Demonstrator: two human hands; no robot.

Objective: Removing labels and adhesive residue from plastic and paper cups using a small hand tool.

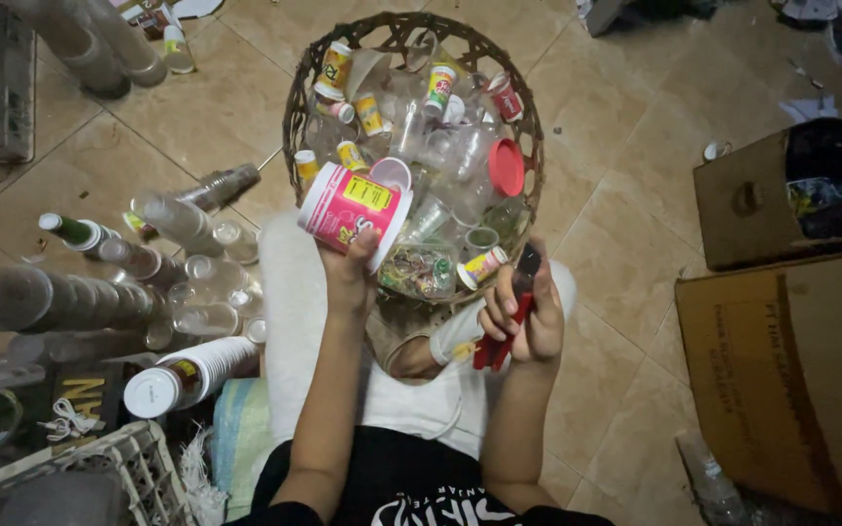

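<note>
boxes (791, 360) right, cardboard | stacked clear cups (51, 302) left, lying on floor | white cup stack (192, 375) lower left | crate (99, 482) bottom left | tile floor (626, 127)

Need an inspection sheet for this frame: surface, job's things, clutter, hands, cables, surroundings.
Surface: tiled floor, scattered litter.
Job's things: pink-labelled cup; red-handled tool; wicker basket full of plastic cups and small bottles.
Clutter: stacked clear cups and white cup stack lying on the floor.
Hands: left hand holds the cup; right hand grips the tool.
Cables: nothing seen.
Surroundings: cardboard boxes, plastic crate.
</note>
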